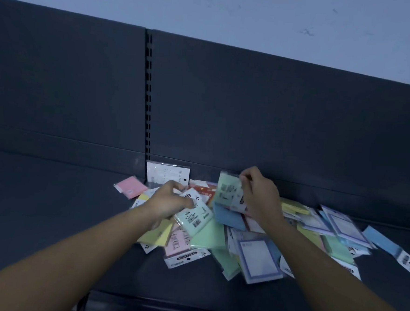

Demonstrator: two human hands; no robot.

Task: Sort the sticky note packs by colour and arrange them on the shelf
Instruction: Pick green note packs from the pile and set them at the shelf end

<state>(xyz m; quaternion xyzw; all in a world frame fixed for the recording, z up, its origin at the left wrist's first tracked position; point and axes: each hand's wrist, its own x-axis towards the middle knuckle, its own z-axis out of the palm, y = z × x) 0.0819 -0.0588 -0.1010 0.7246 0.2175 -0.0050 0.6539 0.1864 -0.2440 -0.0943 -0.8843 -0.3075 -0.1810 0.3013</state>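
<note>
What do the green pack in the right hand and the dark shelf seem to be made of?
Pale green sticky note pack: paper in clear glossy plastic film, seen at its edges. Dark grey shelf: probably matt painted metal, given the slotted upright.

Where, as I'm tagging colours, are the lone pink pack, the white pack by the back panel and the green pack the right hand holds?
pink pack (131,187): head view, middle of its face.
white pack (166,174): head view, middle of its card.
green pack (228,189): head view, its printed face.
</note>
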